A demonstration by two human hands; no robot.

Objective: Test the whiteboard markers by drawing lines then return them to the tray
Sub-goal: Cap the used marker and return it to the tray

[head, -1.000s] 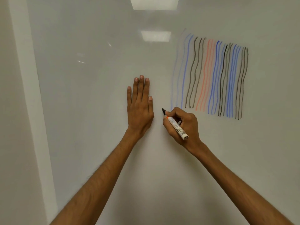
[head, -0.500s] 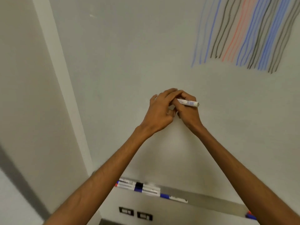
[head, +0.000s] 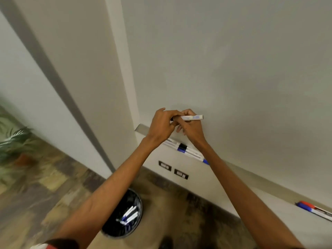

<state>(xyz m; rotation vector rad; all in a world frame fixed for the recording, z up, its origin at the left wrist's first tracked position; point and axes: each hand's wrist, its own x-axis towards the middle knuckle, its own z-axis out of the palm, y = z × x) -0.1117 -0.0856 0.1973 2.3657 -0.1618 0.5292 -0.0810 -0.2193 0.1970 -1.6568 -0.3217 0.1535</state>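
My right hand (head: 191,129) grips a white marker (head: 193,117) that lies level in front of the whiteboard (head: 233,69), its back end pointing right. My left hand (head: 161,126) has its fingers curled round the marker's left, tip end, which is hidden; I cannot see a cap. Just below the hands runs the metal tray (head: 142,127) along the board's bottom edge, holding several markers with blue and black caps (head: 182,147). More markers, red and blue (head: 312,210), lie on the tray at the far right.
A black waste bin (head: 124,214) with discarded markers inside stands on the floor below my left forearm. Two wall sockets (head: 173,170) sit under the tray. A potted plant (head: 12,141) is at the left edge.
My view has dropped: the drawn lines have left the frame and the floor and bin have come in. Both hands stay joined on the marker, lower and close above the tray.
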